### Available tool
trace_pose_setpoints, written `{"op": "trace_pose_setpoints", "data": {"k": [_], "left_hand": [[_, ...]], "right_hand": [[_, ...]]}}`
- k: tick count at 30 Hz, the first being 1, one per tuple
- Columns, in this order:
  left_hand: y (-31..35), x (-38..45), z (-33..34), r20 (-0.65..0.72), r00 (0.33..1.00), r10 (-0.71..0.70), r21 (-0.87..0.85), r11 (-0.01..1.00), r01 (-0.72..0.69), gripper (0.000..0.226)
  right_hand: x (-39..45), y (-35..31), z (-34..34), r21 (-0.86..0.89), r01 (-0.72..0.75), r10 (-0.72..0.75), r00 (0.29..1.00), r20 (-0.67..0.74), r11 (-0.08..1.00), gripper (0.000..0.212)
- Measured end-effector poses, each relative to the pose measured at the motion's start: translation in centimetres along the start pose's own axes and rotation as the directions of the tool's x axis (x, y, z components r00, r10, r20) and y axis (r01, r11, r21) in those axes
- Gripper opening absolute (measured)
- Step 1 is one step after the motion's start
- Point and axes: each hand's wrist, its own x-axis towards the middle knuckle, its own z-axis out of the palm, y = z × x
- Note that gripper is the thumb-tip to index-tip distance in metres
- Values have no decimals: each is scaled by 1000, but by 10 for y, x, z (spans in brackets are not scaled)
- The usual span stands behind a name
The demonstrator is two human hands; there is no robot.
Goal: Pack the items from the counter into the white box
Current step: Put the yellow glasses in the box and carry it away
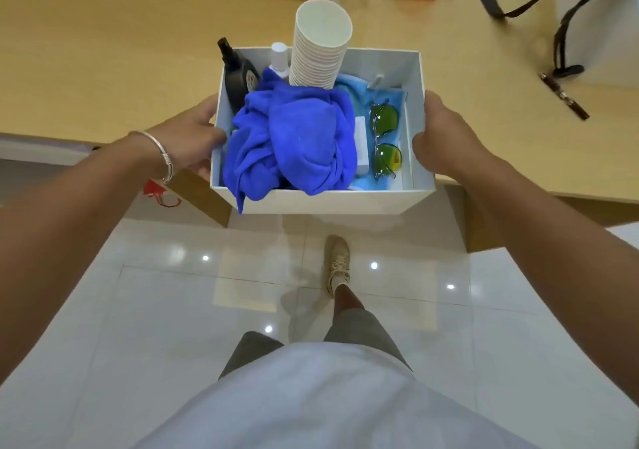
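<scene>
Left hand (193, 137) and right hand (446, 137) grip white cardboard box (325, 201) sides; black bottle (238, 75) label between grips unreadable, half hidden by blue cloth (294, 140).

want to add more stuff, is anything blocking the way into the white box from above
Partly. The blue cloth fills the left and middle of the white box, and the stack of paper cups rises above its far rim. Only the right side, over the green glasses, is open.

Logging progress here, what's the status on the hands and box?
Left hand and right hand grip the white box by its sides. Blue cloth, cups, glasses inside. Nothing in the way.
</scene>
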Motion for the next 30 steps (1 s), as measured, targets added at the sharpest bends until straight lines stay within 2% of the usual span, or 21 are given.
{"op": "trace_pose_setpoints", "data": {"k": [6, 15, 22, 26, 30], "left_hand": [[-51, -83, 13, 14, 998, 61, -11, 998, -60, 69], [-97, -179, 53, 116, 992, 39, -23, 999, -37, 67], [-148, -170, 110, 154, 988, -14, -59, 998, 24, 75], [-174, -142, 154, 117, 993, -19, -78, 997, 29, 72], [-205, -104, 200, 139, 990, -30, -70, 997, 41, 72]], "right_hand": [[-101, -2, 38, 46, -21, 22, 1000, -21, 999, 54], [-219, 19, 89, 156, -54, 53, 999, 14, 986, 60], [-224, 79, 136, 206, -104, 93, 994, 60, 973, 58], [-209, 121, 165, 217, -135, 120, 990, 78, 967, 56], [-188, 161, 201, 200, -154, 138, 986, 92, 968, 54]]}}
